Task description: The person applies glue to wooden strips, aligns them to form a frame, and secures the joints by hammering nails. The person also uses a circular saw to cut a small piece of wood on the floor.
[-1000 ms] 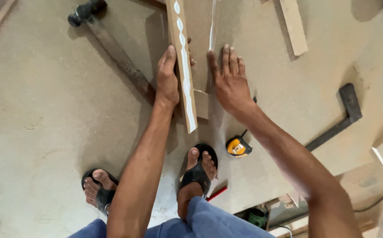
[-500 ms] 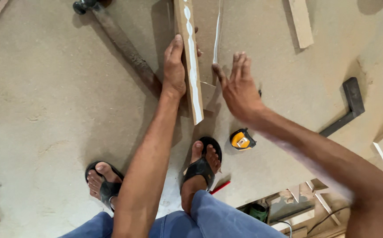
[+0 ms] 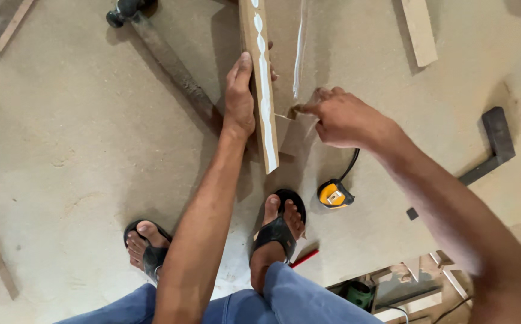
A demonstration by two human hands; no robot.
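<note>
Glue beads streak the upright board (image 3: 259, 78) gripped left (image 3: 239, 96); right hand (image 3: 338, 117) pinches its corner.

Worker w/ bare left hand (image 3: 239, 99) & right hand (image 3: 344, 117), blue jeans (image 3: 296, 300), black sandals (image 3: 275, 231), no sleeves.

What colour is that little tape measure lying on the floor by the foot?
The tape measure is yellow and black, seen best in the head view.
</note>
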